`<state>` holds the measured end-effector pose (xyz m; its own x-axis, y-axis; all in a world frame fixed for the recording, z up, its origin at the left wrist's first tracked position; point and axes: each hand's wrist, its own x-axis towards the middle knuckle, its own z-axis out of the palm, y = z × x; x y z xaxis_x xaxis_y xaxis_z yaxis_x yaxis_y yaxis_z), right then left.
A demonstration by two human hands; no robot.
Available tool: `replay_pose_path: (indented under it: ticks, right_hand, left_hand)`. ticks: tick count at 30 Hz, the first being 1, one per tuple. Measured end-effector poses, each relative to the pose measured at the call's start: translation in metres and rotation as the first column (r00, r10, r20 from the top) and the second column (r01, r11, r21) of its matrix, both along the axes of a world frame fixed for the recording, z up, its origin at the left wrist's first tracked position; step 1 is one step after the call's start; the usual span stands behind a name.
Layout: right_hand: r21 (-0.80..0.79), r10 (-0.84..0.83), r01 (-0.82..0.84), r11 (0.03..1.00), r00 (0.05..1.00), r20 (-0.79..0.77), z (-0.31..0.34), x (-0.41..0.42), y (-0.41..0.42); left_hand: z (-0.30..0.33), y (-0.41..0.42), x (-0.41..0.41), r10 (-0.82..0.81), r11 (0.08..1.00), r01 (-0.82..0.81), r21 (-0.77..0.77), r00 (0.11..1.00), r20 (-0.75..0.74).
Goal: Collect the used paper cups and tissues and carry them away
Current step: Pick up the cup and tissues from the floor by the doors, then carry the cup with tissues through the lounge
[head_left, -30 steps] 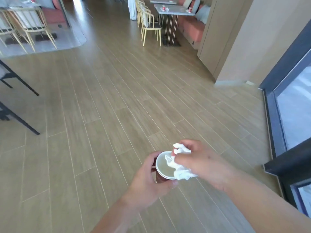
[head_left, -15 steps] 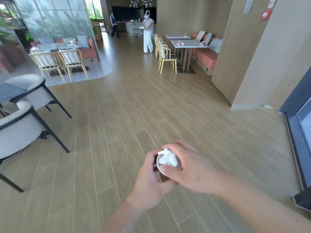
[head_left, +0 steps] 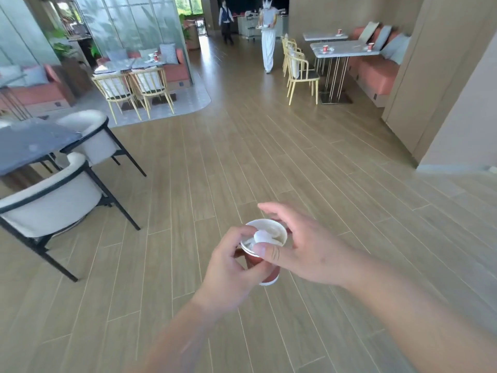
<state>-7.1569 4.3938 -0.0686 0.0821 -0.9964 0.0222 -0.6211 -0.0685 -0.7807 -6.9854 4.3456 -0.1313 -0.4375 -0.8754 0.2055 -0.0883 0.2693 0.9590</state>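
- Paper cup (head_left: 265, 261), red with a white rim, is held up in front of the person above the wooden floor (head_left: 295, 157), tilted a little toward the right.
- Tissue (head_left: 260, 236), white and crumpled, sits inside the cup's mouth.
- Left hand (head_left: 231, 267) grips the cup from the left side, fingers curled round its wall.
- Right hand (head_left: 306, 249) is at the cup's right side with fingers spread and relaxed; its thumb lies on the near rim, touching the tissue.
- Off to the left stand a dark table (head_left: 29, 146) and white armchairs (head_left: 51, 203).
- Far tables on the right (head_left: 347, 48) carry more red cups (head_left: 325, 49).
- Two people (head_left: 269, 36) stand in the distance.
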Motion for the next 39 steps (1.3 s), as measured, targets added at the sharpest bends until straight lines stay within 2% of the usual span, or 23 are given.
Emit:
replay_pose_path:
  ticks: [7,15,20,28,32,39]
  right_hand:
    - [-0.095,0.033,-0.007,0.995,0.964,0.264,0.000,-0.039,-0.067]
    - [-0.024,0.058,-0.053,0.998,0.874,0.483,-0.016,-0.025,-0.155]
    - [0.031,0.041,-0.067,0.997,0.854,0.518,-0.033,0.012,-0.228]
    - [0.116,-0.014,-0.059,0.991,0.840,0.542,-0.045,0.103,-0.368]
    - [0.104,-0.014,-0.051,0.993,0.839,0.544,-0.035,0.142,-0.435]
    - [0.105,-0.095,0.037,0.994,0.778,0.622,-0.027,0.172,-0.525]
  left_hand:
    - [0.012,-0.047,-0.019,0.213,0.976,-0.214,-0.039,0.977,-0.024]
    - [0.014,-0.102,0.016,0.380,0.924,-0.382,-0.019,0.923,-0.050]
    - [0.006,-0.163,0.054,0.479,0.877,-0.481,0.015,0.870,-0.117]
    - [0.002,-0.309,0.143,0.493,0.870,-0.486,0.081,0.852,-0.179]
    - [0.017,-0.386,0.187,0.476,0.879,-0.470,0.080,0.853,-0.213]
    - [0.035,-0.488,0.217,0.432,0.900,-0.433,0.054,0.866,-0.251]
